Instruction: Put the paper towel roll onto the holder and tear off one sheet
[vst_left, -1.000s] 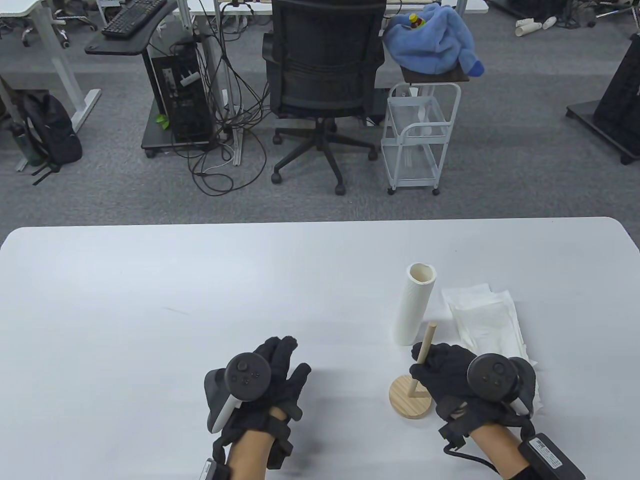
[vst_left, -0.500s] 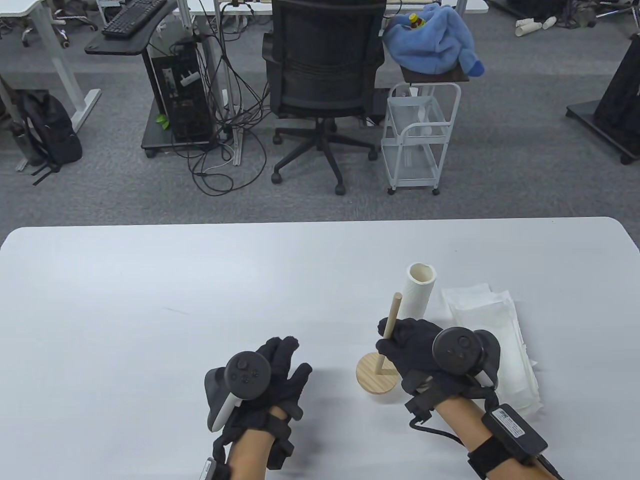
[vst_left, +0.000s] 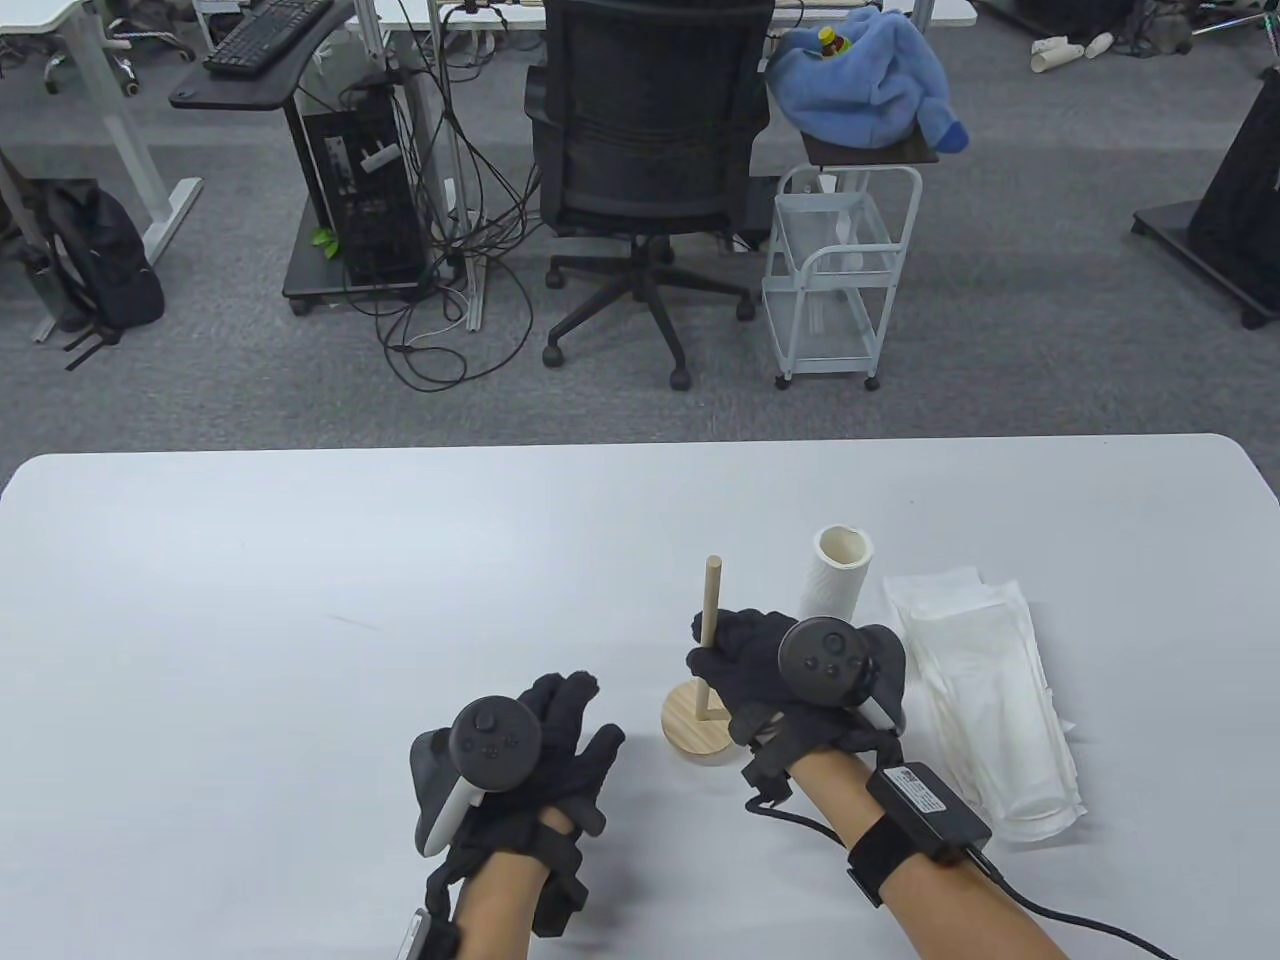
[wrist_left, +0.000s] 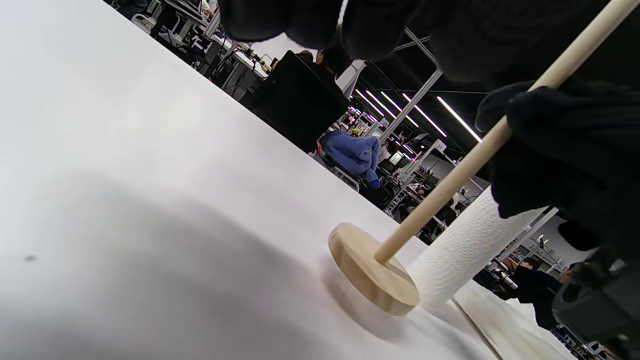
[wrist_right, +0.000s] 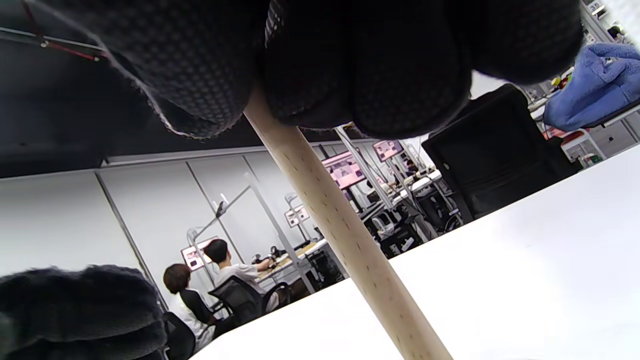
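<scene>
Right hand (vst_left: 765, 665) gripping smooth wooden dowel of round-based holder (vst_left: 700, 722), embossed white paper towel roll (vst_left: 835, 577) upright at its two o'clock, left hand (vst_left: 545, 745) relaxed, fingers straight, flat folded sheets (vst_left: 985, 690) beside.

Grey carpet floor (vst_left: 1020, 330). White surface (vst_left: 250, 640) with rounded corners in the foreground. Black mesh office chair (vst_left: 650, 130) on castors behind it. White wire trolley (vst_left: 840, 280) beside the chair, a blue fleece garment (vst_left: 870, 75) heaped on its top. Black computer tower (vst_left: 360, 190) on a wheeled stand, tangled black cables (vst_left: 470, 250) trailing across the floor. Keyboard (vst_left: 265, 30) on a black tray. Black backpack (vst_left: 100, 260) against a white desk leg. Ceiling strip lights (wrist_left: 450, 112) in the left wrist view.
</scene>
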